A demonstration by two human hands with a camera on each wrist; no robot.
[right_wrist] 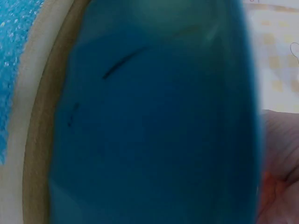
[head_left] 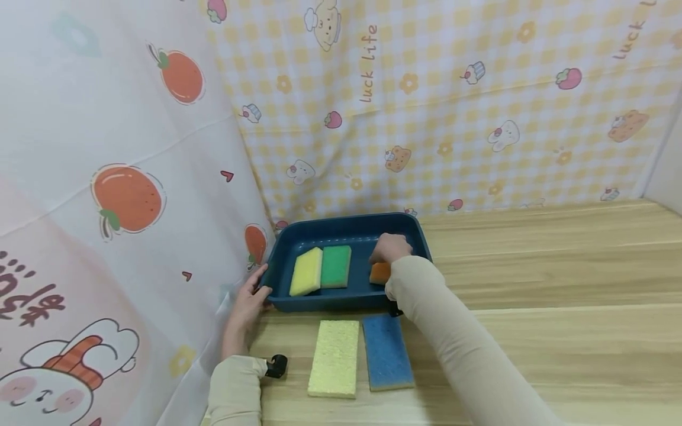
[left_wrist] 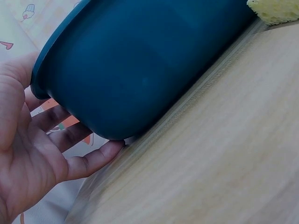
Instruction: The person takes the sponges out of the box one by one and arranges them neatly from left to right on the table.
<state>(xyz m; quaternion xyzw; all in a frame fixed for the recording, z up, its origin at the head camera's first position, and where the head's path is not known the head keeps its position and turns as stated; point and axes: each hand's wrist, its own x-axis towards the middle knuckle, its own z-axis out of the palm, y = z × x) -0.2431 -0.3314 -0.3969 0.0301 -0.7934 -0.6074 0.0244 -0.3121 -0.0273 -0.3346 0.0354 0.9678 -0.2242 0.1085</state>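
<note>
A dark blue plastic tub (head_left: 325, 304) stands on the wooden table. My left hand (head_left: 248, 307) grips its near left corner, the thumb at the rim and the fingers (left_wrist: 96, 161) spread along the outer wall. Inside the tub, a yellow sponge (head_left: 306, 272) leans against a green sponge (head_left: 335, 266). My right hand (head_left: 391, 247) reaches down into the right part of the tub and holds an orange sponge (head_left: 380, 273), partly hidden by the hand and sleeve. The tub wall (right_wrist: 154, 130) blocks most of the right wrist view; only part of that hand shows.
In front of the tub, a pale yellow sponge (head_left: 334, 358) and a blue sponge (head_left: 388, 352) lie side by side on the table (head_left: 559, 266). A patterned cloth (head_left: 437, 130) hangs behind the tub, and a white printed cloth (head_left: 208, 142) hangs close on the left.
</note>
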